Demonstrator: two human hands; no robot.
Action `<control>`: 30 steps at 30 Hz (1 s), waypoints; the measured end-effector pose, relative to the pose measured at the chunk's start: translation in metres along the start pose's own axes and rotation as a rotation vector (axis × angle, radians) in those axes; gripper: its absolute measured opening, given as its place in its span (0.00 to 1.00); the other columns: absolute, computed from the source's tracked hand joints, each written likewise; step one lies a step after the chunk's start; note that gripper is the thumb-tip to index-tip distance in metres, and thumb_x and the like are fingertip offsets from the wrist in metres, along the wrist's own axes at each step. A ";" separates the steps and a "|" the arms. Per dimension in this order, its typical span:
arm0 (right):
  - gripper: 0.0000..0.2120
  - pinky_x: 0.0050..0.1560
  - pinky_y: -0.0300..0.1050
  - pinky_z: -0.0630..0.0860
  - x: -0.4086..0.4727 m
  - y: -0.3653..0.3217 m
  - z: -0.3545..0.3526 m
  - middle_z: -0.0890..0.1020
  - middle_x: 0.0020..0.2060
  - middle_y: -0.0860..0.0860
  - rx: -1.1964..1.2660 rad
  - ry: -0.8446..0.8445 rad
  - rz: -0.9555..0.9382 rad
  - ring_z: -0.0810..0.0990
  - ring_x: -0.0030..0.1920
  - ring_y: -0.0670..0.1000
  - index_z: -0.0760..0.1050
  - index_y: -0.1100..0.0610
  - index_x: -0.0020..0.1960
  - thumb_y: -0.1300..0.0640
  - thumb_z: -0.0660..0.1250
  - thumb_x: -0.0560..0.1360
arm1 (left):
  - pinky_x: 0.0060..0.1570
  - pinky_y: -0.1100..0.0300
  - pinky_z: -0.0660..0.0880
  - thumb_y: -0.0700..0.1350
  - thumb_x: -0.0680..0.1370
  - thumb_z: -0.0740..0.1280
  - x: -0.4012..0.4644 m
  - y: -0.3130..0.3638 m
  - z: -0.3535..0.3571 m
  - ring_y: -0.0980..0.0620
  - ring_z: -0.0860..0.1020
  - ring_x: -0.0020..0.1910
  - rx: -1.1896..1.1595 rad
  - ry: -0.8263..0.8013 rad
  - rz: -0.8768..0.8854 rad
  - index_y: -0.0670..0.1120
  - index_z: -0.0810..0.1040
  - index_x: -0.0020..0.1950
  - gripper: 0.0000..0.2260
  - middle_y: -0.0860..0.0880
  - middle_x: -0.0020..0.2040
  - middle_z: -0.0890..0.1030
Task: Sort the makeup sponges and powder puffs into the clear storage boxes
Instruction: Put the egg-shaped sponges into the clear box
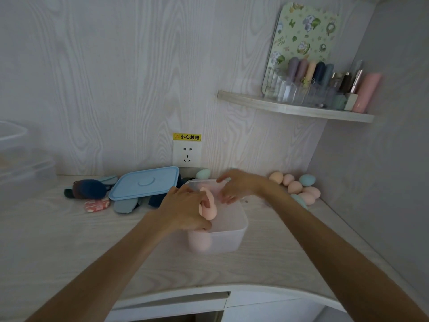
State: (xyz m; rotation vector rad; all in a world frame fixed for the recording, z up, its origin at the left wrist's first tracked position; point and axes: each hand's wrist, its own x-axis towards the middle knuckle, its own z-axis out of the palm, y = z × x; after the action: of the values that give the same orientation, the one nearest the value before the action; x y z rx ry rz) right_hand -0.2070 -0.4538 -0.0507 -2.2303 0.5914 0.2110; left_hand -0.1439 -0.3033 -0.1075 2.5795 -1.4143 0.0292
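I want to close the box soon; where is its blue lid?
In the head view, the blue lid lies left of the clear box, propped on dark puffs below the wall socket.

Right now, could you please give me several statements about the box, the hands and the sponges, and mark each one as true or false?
1. The left hand holds pink sponges over the clear box. True.
2. The blue lid is closed on top of the clear box. False: the lid lies on the counter to the left of the box, resting on dark puffs, and the box is open.
3. A group of egg-shaped sponges lies on the counter to the right of the box. True.
4. The right hand is reaching up to the shelf. False: it is down at the far edge of the box.
5. All the egg-shaped sponges are pink. False: some are pale blue-green.
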 end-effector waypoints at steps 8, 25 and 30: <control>0.18 0.56 0.46 0.74 -0.021 0.110 -0.103 0.77 0.61 0.57 -0.650 0.486 0.328 0.77 0.59 0.57 0.74 0.58 0.64 0.59 0.67 0.74 | 0.51 0.58 0.58 0.58 0.68 0.68 -0.001 -0.001 0.002 0.52 0.65 0.63 -0.013 0.004 0.004 0.56 0.69 0.63 0.24 0.53 0.62 0.73; 0.22 0.58 0.52 0.72 -0.018 0.168 -0.099 0.72 0.63 0.61 -0.805 0.654 0.197 0.73 0.62 0.61 0.66 0.63 0.67 0.60 0.65 0.75 | 0.52 0.58 0.58 0.56 0.68 0.69 -0.001 -0.001 0.000 0.52 0.65 0.63 -0.042 -0.016 -0.006 0.57 0.69 0.63 0.24 0.52 0.62 0.72; 0.22 0.58 0.46 0.70 -0.038 0.056 -0.054 0.77 0.61 0.58 -0.402 0.625 -0.044 0.76 0.61 0.57 0.72 0.63 0.65 0.55 0.69 0.74 | 0.50 0.58 0.58 0.56 0.68 0.69 -0.001 -0.001 0.001 0.52 0.65 0.62 -0.055 -0.021 -0.008 0.57 0.69 0.62 0.23 0.52 0.61 0.72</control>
State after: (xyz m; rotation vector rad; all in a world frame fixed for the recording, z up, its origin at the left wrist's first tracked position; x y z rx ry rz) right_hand -0.2691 -0.5127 -0.0394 -2.7030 0.8858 -0.4476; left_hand -0.1439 -0.3019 -0.1084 2.5479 -1.3922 -0.0378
